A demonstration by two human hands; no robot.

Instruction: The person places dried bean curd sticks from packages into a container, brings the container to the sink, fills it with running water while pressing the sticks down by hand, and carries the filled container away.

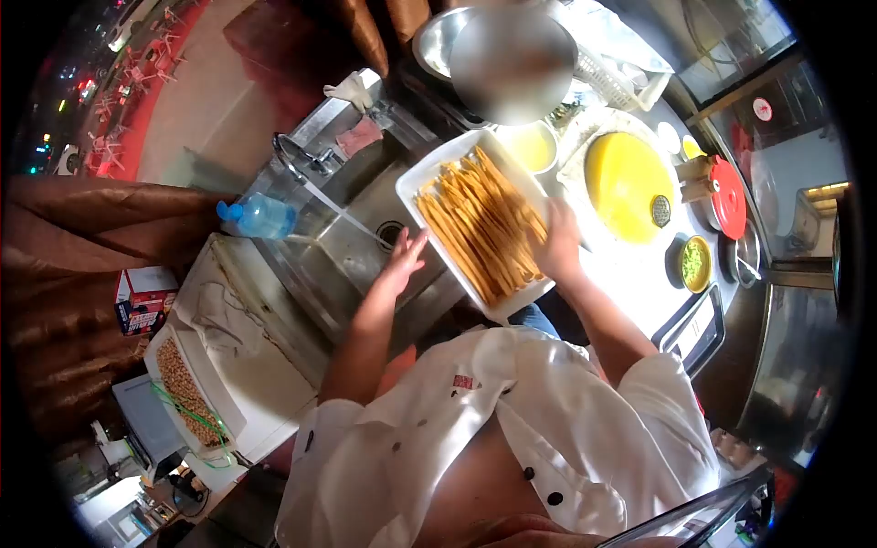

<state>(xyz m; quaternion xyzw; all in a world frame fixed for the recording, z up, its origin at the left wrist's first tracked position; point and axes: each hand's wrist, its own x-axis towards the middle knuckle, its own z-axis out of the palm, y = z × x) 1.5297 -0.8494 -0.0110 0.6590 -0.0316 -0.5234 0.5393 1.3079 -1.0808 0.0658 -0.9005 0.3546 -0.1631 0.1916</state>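
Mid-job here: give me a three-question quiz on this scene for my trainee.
1. What lies in the white tray?
2. True or false: the right hand is nearer the round yellow item than the left hand is.
3. What colour is the bottle by the sink? A) red B) blue C) yellow

Key: 1. long, thin golden-brown sticks; 2. true; 3. B.

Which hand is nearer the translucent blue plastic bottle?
Left. The left hand is right of the bottle, over the steel sink; the right hand is farther, at the right edge of the white rectangular tray.
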